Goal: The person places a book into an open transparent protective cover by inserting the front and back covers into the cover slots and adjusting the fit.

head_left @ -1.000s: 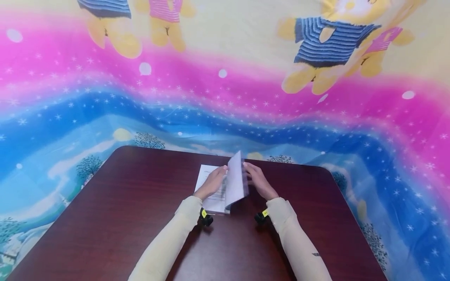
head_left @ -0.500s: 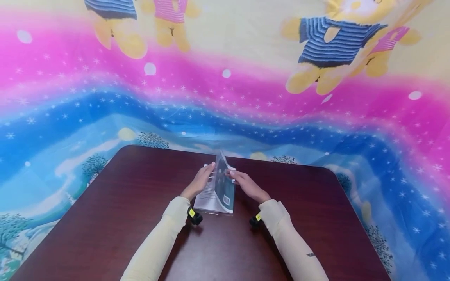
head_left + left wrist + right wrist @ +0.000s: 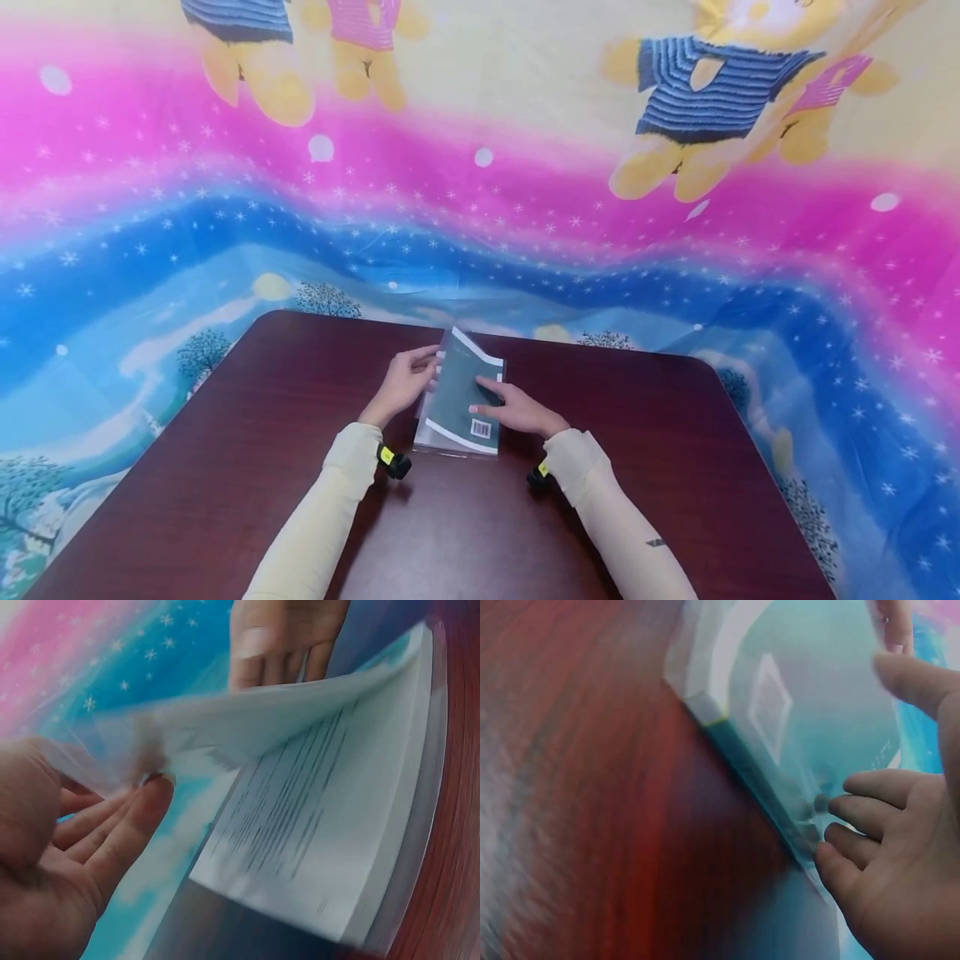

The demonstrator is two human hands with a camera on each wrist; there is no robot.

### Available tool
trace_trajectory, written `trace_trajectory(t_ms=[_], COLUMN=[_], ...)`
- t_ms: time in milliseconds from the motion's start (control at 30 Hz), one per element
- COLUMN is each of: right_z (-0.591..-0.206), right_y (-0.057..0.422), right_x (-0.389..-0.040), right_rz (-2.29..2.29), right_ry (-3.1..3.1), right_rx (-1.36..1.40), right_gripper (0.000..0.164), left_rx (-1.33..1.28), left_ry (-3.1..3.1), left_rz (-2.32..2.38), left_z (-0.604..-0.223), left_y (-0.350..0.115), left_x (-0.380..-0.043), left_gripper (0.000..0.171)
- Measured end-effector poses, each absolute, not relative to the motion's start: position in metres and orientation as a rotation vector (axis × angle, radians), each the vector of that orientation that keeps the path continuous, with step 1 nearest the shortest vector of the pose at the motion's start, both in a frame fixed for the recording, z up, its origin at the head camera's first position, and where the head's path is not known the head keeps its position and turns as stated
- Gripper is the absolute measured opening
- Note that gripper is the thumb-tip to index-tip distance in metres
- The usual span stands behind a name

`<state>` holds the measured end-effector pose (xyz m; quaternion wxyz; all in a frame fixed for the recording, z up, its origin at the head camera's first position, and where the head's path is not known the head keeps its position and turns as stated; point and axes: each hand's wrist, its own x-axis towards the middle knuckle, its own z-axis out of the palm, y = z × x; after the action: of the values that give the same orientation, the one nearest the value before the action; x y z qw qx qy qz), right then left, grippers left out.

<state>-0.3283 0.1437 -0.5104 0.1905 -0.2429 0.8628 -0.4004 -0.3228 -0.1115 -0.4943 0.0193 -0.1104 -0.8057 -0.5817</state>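
A book point(image 3: 461, 387) in a clear plastic jacket lies on the table, its green back cover with a barcode facing up and its left side lifted. In the left wrist view, printed pages point(image 3: 300, 817) show beneath the raised cover. My left hand point(image 3: 397, 387) is at the book's left edge, pinching the clear plastic flap point(image 3: 90, 746) between thumb and fingers. My right hand point(image 3: 521, 408) reaches over the cover from the right, fingers spread. In the right wrist view its fingertips point(image 3: 855, 806) are right at the cover near the spine point(image 3: 750, 780).
The dark red-brown table point(image 3: 262, 417) reaches to a printed fabric backdrop point(image 3: 480, 225) with bears and snowflakes. Black wrist cameras point(image 3: 393, 462) sit below both cream sleeves point(image 3: 315, 517).
The upright section of the book has swung over leftward, bringing the green back cover face up. My left hand has moved left with its edge; my right hand has come onto the cover.
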Motion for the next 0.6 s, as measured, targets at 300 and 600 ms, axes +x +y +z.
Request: trace_trajectory(t_ms=[300,600], right_z=[-0.509,-0.509], right_y=[0.139,0.142], right_x=[-0.323,-0.321], right_rz=[-0.951,-0.900], right_ry=[2.479,2.507], right_rx=[-0.755,-0.767], right_gripper=[0.083,0.084], left_rx=[-0.264,-0.371], left_ry=[-2.738,-2.923], left_rz=[-1.448,-1.241], left_z=[-0.507,-0.516], left_y=[-0.119,-0.120], left_x=[-0.314,-0.308], left_gripper=[0.050,0.053])
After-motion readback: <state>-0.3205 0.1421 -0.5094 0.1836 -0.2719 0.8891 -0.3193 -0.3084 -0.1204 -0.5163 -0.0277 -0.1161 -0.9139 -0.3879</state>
